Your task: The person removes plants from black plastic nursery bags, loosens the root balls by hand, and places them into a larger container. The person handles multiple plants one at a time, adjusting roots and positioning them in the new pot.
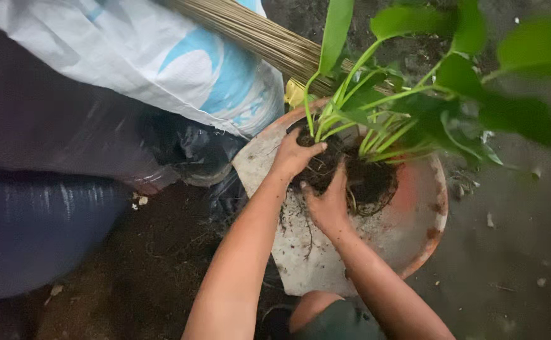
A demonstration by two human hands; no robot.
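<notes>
A bent knee point(313, 307) and a patch of dark green clothing sit nearest the camera at 6 o'clock, and both bare forearms run up from there toward the middle of the view. The left hand point(293, 157) lies on the near-left side of a dark root ball point(357, 179), fingers spread and curled over its top edge, the grip part closed on soil and roots. The right hand point(327, 204) presses against the root ball from the near side at about 7 o'clock of it, thumb up and fingers wrapped under the dangling roots; how tightly that grip is closed cannot be told, since the fingertips are buried in the soil.

The root ball belongs to a green leafy plant point(414, 101) whose pale stems fan out toward 1 o'clock. It sits over a round, worn reddish basin point(423, 226) crusted with grey, resting on the dirt floor point(514, 252).

At 11 o'clock lies a white and blue woven sack point(162, 56), with a bundle of thin broom sticks point(256, 34) angled across it toward the plant. Dark plastic sheeting point(42, 145) fills the 9 o'clock side.
</notes>
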